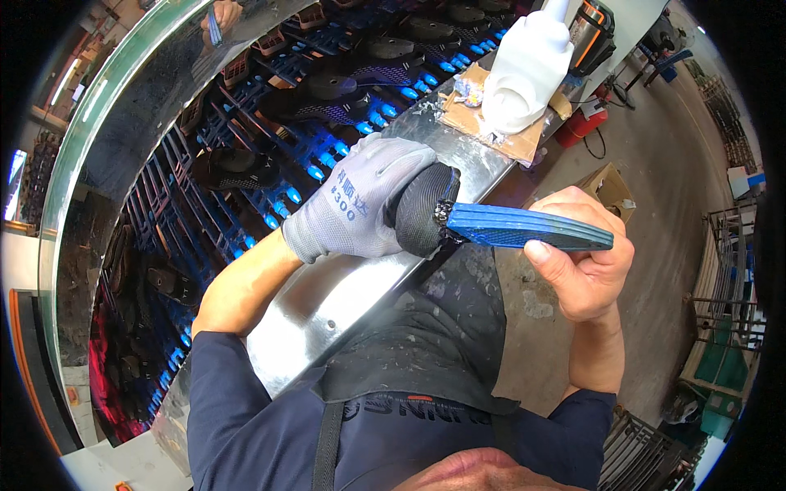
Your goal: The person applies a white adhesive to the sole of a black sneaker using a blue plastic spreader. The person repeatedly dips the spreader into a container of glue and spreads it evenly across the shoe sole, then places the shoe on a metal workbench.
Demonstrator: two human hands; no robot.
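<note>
My left hand [360, 203], in a grey knit glove, is wrapped around the black knit upper of a shoe [422, 209] at its heel end. My bare right hand [583, 262] grips the shoe's blue ribbed sole [524, 227] from below, thumb pressed on its edge. The shoe is held sideways above the shiny metal edge [344, 286] of a conveyor. Both hands hold the same shoe.
Beyond the metal edge, blue racks [303, 155] carry several dark shoes [327, 90]. A white plastic jug [528, 69] stands on a glue-smeared cardboard piece [483, 123]. A cardboard box [610, 188] and a red object [583, 124] lie on the concrete floor at right.
</note>
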